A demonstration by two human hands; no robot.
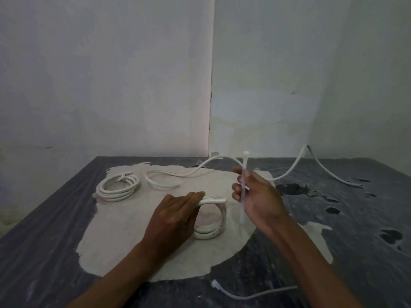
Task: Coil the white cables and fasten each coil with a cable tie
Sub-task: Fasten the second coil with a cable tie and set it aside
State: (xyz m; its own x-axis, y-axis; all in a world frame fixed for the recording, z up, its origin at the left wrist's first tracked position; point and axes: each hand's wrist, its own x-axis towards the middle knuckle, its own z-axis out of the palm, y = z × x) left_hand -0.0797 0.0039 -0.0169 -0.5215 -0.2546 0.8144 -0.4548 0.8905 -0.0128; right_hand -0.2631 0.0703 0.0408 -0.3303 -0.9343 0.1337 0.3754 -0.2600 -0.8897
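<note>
Coil (211, 221) of white cable stands on edge on table (333, 252), left hand (175, 215) pinching its top. Right hand (255, 194), just right of that grip, pinches upright cable tie (244, 187). Tied coil (119, 185) lies far left.

On the surface (55, 230) we see a tied coil (117, 185) far to the left. A loose cable (211, 162) runs behind it to the right. In the middle sits another coil (211, 223), between our left hand (173, 218) and right hand (258, 196). Another cable tie (251, 293) lies nearest us.
</note>
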